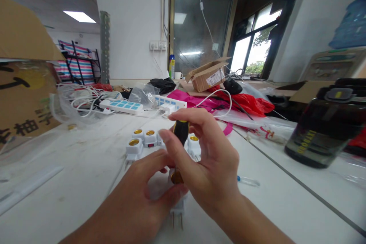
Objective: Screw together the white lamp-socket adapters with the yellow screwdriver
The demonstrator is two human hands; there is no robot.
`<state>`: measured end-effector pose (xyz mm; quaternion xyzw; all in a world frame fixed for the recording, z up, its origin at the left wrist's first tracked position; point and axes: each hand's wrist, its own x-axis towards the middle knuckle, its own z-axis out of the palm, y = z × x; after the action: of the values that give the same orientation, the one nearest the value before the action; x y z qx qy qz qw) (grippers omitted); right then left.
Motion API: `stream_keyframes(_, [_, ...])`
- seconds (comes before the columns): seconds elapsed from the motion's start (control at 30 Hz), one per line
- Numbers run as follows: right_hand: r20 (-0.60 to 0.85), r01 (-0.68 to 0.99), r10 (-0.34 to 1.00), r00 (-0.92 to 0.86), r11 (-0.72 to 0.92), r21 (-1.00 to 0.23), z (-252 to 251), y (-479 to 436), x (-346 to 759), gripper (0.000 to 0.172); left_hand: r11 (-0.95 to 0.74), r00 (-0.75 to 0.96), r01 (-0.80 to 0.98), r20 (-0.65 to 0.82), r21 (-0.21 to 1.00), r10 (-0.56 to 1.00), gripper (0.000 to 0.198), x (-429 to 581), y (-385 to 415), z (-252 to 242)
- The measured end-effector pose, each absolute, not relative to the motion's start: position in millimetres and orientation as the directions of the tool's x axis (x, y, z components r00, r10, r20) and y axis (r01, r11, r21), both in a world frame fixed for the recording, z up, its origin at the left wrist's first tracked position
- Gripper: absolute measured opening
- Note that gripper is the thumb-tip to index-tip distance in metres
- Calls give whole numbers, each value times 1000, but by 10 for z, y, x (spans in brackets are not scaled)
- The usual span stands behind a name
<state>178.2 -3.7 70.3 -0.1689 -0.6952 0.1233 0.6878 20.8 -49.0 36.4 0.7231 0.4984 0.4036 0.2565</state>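
My right hand [210, 164] is closed round the black and yellow handle of a screwdriver [180, 131], held upright with its tip pointing down. My left hand [144, 198] grips a white lamp-socket adapter [177, 207] on the table; its brass socket shows between my fingers and two plug prongs stick out toward me. The screwdriver's tip goes down into that socket. Just behind my hands stand several more white socket adapters [143, 139] with brass insides, one with a red switch.
A blue-and-white power strip [121, 105] and tangled white cables lie at the back left. A cardboard box [23, 84] stands at the far left, a dark bottle [323, 129] at the right, red and pink bags [248, 103] behind. A small clear tube [248, 181] lies to my right.
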Motion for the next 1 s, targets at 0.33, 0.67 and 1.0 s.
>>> stream_keyframes(0.33, [883,-28,469,-13,882,-470,740,-50,1847,23,-366,181,513,320,776,930,17,255,-456,401])
stream_keyframes(0.67, [871,-74,488,-55,868,-491,699,-60,1749,14,-401,189,520,356,754,915,9,234,-485,390])
stream_keyframes(1.0, [884,-78,468,4,881,-467,670,-36,1766,17,-451,221,501,395,739,892,6,229,-440,382])
